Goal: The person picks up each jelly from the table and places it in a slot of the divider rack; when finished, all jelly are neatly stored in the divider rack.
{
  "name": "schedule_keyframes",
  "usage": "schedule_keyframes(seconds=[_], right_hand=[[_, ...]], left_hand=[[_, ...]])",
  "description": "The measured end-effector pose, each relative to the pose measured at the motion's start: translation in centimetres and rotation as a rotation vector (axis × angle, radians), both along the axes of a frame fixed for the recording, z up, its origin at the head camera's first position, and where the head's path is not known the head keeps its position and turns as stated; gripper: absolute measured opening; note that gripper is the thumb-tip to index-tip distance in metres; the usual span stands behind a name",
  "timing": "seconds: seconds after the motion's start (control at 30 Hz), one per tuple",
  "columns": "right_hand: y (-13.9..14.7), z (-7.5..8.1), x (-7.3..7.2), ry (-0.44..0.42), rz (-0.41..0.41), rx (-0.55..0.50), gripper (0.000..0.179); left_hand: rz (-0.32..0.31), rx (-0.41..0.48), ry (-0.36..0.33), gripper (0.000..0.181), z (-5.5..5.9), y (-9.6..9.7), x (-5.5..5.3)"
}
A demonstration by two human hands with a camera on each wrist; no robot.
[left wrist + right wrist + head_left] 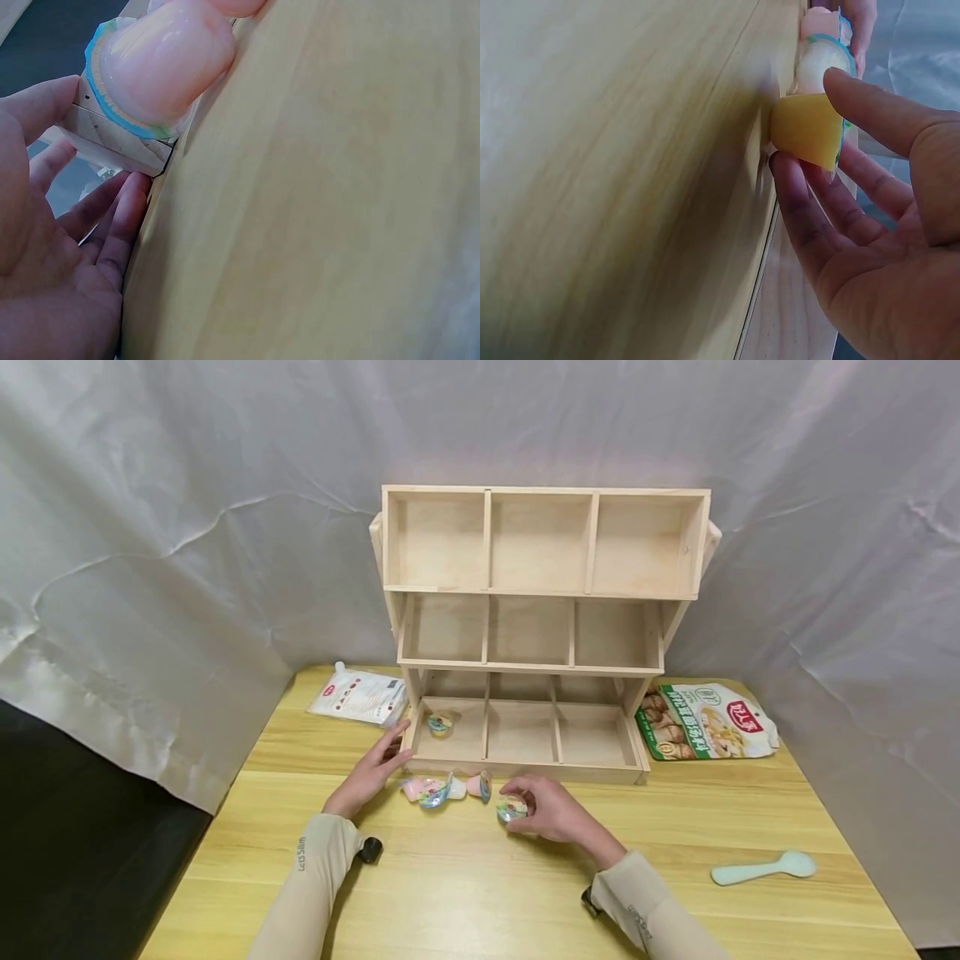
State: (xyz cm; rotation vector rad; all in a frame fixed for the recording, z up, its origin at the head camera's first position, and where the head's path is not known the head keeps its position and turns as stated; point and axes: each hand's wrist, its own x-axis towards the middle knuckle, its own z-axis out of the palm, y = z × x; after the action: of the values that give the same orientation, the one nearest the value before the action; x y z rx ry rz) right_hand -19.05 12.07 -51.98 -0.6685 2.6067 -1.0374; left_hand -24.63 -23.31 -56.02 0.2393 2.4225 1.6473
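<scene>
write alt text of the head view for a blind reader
A right hand holds a lidded cup at a table, beside more cups before a three-tier wooden organizer. The left hand touches the organizer's lower left side, near a single cup in its bottom left compartment. Packets lie on either side, with a pale spoon at right.

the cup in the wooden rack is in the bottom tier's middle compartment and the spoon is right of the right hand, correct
Not the middle: the head view shows the cup in the bottom tier's left compartment. The spoon is right of the right hand.
</scene>
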Motion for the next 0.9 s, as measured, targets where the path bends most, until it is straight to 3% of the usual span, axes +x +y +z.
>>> schedule_keyframes(seconds=[0.3,0.57,0.9], right_hand=[[0.0,0.2,-0.1,0.017,-0.006,0.001,0.046],[0.0,1.1,-0.3,-0.001,-0.034,-0.023,0.050],[-0.5,2.5,-0.8,0.043,-0.051,-0.077,0.049]], left_hand=[[-0.004,0.008,-0.001,0.062,-0.1,0.0,-0.1],[-0.009,0.012,0.002,0.062,-0.2,-0.1,0.0],[-0.004,0.015,0.001,0.062,-0.2,-0.1,0.0]])
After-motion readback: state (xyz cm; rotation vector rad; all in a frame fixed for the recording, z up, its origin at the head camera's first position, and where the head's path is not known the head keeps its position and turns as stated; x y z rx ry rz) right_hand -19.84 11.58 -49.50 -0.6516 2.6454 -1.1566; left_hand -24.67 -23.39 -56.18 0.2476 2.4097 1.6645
